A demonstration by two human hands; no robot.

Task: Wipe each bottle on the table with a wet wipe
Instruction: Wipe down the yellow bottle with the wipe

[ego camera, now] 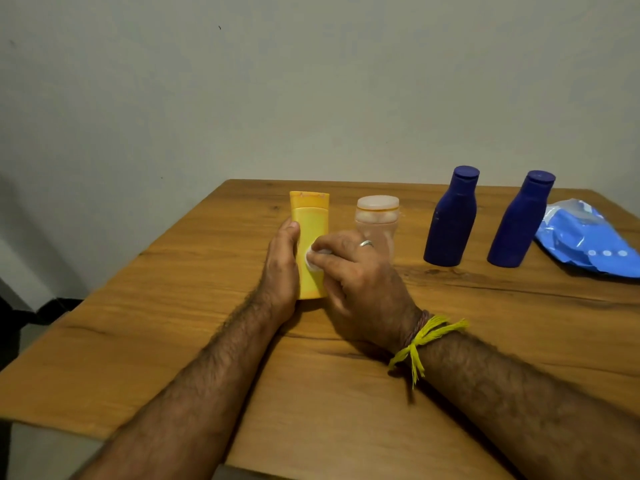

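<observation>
Right hand (349, 271) pinches a small white wet wipe (313, 259) against the upright yellow plastic bottle (311, 237) steadied by the left hand (282, 268); clear bottle (377, 220) and two blue bottles (450, 220) apparently remain.

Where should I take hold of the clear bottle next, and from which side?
Take the clear bottle around its narrower body just below the wide cap, probably from its right side. It stands upright, and its left side is crowded by the yellow bottle and the right hand pressing the wipe. The gap toward the near blue bottle leaves room for the grip.
</observation>
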